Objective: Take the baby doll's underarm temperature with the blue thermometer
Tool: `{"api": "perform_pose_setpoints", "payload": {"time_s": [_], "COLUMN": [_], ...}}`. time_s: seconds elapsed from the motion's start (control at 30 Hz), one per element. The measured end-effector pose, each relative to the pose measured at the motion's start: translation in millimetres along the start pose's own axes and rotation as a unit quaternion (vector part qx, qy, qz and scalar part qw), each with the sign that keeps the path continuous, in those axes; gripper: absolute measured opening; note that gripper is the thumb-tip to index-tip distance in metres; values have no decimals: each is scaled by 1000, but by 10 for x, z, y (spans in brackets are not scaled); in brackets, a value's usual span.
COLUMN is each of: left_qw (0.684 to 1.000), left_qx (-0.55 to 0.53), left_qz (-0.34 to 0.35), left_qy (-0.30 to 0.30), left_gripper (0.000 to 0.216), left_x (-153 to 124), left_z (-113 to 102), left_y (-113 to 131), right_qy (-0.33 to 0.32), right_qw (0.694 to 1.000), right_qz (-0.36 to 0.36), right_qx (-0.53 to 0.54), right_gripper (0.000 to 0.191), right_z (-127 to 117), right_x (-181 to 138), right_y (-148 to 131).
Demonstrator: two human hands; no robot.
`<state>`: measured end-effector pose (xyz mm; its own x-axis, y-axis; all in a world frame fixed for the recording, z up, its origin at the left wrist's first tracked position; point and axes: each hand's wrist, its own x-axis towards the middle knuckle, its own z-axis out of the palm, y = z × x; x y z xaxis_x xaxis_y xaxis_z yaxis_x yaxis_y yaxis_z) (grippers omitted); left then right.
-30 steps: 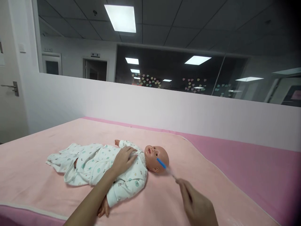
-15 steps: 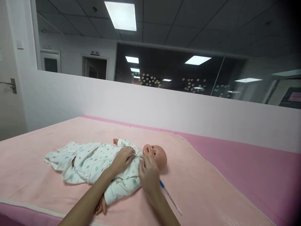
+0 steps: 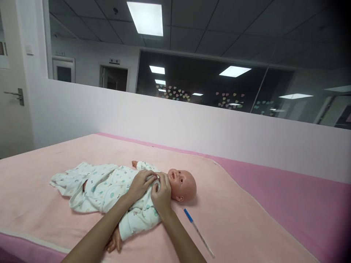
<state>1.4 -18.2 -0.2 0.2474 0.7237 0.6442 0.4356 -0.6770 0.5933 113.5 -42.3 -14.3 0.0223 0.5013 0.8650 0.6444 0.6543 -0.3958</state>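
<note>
A baby doll lies on its back, head to the right, in a white one-piece suit with small coloured prints. My left hand rests on its chest with bent fingers pressed together. Close beside it, near the doll's neck, my right hand is closed in a pinch. The fingertips of both hands meet at a small bit of white between them, part of a thin strip; whether it belongs to the suit I cannot tell. My fingers hide most of the collar.
A slim clear tube with a blue cap lies right of my right forearm. Under the doll spreads a light pink sheet over a darker pink surface. Behind rises a white half wall with a window above.
My right hand has moved left, away from the doll's head and closer to my left hand. The white strip between them shows less. The tube's blue cap has come into fuller view.
</note>
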Motion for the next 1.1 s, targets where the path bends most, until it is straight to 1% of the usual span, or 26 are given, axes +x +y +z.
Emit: {"api": "perform_pose_setpoints", "payload": {"time_s": [0.13,0.2,0.27,0.33,0.37,0.4,0.43,0.5,0.57,0.63,0.73,0.8,0.9,1.0,1.1], "left_qw": [998,995,991,983,979,979,984,997,1000,997,997,998,998,995,993], "left_qx": [-54,-91,-120,-132,-128,-117,-99,-44,16,54,53,27,-17,-46,-67], "left_qz": [-11,-24,-40,-51,-52,-48,-43,-25,-2,13,17,13,2,-20,-40], "left_qy": [-21,-13,39,120,151,163,143,65,-14,-53,-52,-49,-63,-83,-85], "left_gripper": [25,28,29,29,29,30,30,27,22,19,18,17,14,13,13], "left_x": [3,20,45,58,53,37,12,-58,-130,-178,-195,-184,-165,-158,-157], "left_z": [-5,-46,-139,-279,-355,-427,-488,-557,-554,-508,-451,-450,-487,-523,-536], "left_y": [42,68,74,58,43,24,4,-37,-74,-101,-124,-124,-110,-99,-97], "right_qy": [17,32,52,66,63,51,32,-14,-47,-57,-58,-64,-67,-56,-45], "right_qw": [1000,999,998,997,998,998,999,999,996,993,990,989,988,989,989], "right_qz": [12,9,-4,-19,-23,-26,-28,-28,-28,-27,-31,-34,-38,-49,-71], "right_qx": [6,13,19,21,19,14,4,-28,-64,-95,-122,-131,-134,-130,-123], "right_gripper": [26,26,25,25,25,25,24,21,20,22,22,17,10,12,14], "right_z": [18,18,9,-6,-15,-23,-31,-38,-33,-19,0,2,-12,-28,-30], "right_x": [10,5,-3,-7,-8,-8,-7,-5,-3,-4,-7,-8,-4,-3,-13], "right_y": [10,26,39,40,35,26,14,-10,-27,-30,-20,-18,-31,-53,-67]}}
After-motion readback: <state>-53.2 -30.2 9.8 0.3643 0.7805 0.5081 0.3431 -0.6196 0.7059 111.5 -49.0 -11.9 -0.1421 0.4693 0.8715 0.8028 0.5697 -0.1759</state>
